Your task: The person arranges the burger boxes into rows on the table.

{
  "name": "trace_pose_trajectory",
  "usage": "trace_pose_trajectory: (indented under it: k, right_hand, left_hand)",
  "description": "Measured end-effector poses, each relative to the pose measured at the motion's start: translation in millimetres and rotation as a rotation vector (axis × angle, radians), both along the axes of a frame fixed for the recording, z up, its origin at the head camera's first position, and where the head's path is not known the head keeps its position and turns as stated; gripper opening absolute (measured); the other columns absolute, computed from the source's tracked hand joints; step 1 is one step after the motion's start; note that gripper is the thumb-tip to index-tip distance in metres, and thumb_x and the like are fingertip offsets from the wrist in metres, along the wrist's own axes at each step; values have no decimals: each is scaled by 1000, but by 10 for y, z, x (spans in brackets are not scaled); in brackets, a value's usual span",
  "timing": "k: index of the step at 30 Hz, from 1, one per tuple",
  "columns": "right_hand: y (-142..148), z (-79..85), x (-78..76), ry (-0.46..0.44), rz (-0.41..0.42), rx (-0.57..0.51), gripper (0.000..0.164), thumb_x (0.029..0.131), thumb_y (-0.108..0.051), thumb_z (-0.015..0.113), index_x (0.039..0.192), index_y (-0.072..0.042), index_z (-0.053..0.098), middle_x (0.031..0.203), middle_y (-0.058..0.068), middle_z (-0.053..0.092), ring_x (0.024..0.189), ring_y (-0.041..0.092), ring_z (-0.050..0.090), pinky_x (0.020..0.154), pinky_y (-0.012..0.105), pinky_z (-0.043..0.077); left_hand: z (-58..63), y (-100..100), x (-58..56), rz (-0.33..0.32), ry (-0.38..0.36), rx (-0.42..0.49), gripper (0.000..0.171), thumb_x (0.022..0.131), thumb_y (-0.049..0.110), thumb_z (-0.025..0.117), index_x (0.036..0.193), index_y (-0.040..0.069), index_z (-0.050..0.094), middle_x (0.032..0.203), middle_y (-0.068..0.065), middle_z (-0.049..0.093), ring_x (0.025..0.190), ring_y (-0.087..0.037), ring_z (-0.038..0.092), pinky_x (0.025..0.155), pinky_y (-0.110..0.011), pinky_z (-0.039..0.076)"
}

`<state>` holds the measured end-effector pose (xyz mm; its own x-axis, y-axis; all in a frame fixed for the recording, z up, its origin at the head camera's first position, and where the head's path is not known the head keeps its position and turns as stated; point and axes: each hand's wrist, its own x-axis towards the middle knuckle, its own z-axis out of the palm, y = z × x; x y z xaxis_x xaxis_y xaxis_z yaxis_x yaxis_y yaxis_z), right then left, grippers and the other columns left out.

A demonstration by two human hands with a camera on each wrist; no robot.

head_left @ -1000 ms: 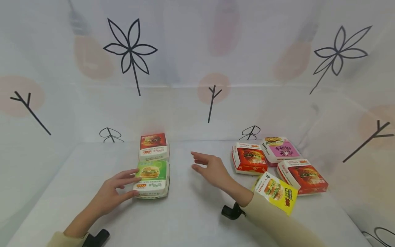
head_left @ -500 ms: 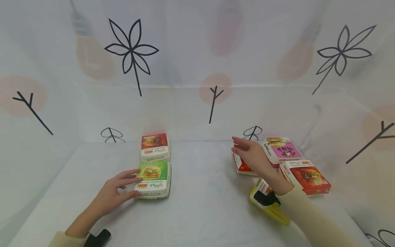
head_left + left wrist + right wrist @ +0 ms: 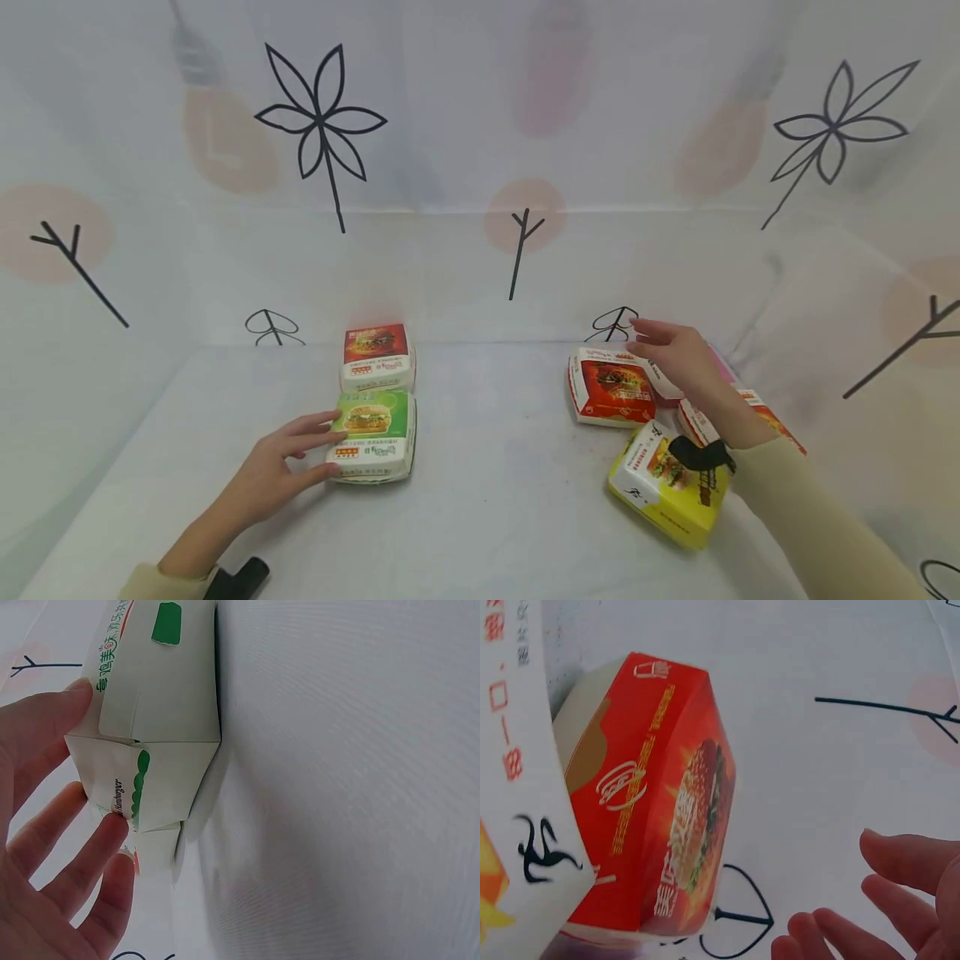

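Observation:
My left hand [image 3: 273,467] rests its fingertips and thumb against the left side of a green-and-white burger box [image 3: 371,437]. In the left wrist view, the fingers of that hand [image 3: 82,885] lie loosely along the corner of the green-and-white box [image 3: 161,682]. At the right, my right hand [image 3: 686,362] is over the pink-topped burger box [image 3: 722,367], hiding most of it; touching or apart, I cannot tell. In the right wrist view, the right hand [image 3: 900,900] has relaxed fingers with nothing between them, apart from a red burger box [image 3: 675,810].
Directly behind the green-and-white box sits a red-and-white burger box [image 3: 377,354]. The right cluster also holds a red box [image 3: 613,387], a yellow box [image 3: 675,492] in front, and another red box [image 3: 772,417] partly behind my wrist. A patterned white cloth wall [image 3: 450,275] stands behind.
My right hand has moved from the middle of the table rightward, past the red box, to over the pink-topped box. The left hand keeps its place at the green-and-white box.

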<state>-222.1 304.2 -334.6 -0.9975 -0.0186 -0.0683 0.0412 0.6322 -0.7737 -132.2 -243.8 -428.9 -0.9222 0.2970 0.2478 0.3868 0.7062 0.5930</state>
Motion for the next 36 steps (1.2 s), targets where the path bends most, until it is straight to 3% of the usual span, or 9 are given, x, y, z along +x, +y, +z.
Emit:
trace_pose_trajectory:
  k: [9,17,24,26,29,31,36]
  right_hand:
    - [118,-96,-19,-74,-17,61,69,99,-41,60,155,-10,35,154,23,37,138,46,35,104,64,37]
    - [117,-141,-33,-88,-11,77,69,98,-39,61,155,-10,34,154,24,36,138,47,34,103,65,37]
    - [129,-140,-45,-78,38,135,66,96,-25,65,153,-5,37,151,29,37,136,49,35,101,61,42]
    - [129,-140,-56,-122,34,160,67,95,-21,66,154,-8,37,151,31,36,127,47,45,92,53,51]
    - [123,-146,-57,-197,35,177,69,94,-16,67,155,-12,35,151,33,31,115,42,49,80,43,55]
    - [116,-150,-44,-232,36,160,71,93,-15,68,155,-13,34,151,34,30,109,38,49,75,38,55]
    - [134,-171,-15,-233,61,105,70,93,-15,68,155,-9,35,150,35,32,108,37,50,76,40,54]
  left_hand:
    - [63,-10,8,-6,24,-29,43,82,44,79,118,22,75,139,-3,57,115,-27,62,76,-37,55]
    - [98,-8,-8,-11,26,-31,40,83,40,80,117,19,75,140,-8,57,116,-32,61,86,-53,54]
    - [104,-43,-15,-15,39,-32,38,83,35,81,117,20,75,139,-6,57,115,-30,62,79,-42,56]
    - [102,-51,-14,-14,28,-31,38,83,35,81,117,19,74,140,-7,57,116,-30,62,78,-41,55]
    - [107,-53,-8,-3,3,-38,40,84,39,80,119,20,74,141,-6,56,118,-29,61,80,-39,55]
    - [108,-54,-4,0,2,-38,41,84,39,80,119,20,74,141,-6,56,118,-30,61,79,-39,55]
    - [99,-55,1,-6,21,-32,39,83,36,80,119,20,74,141,-7,56,117,-30,61,77,-36,54]
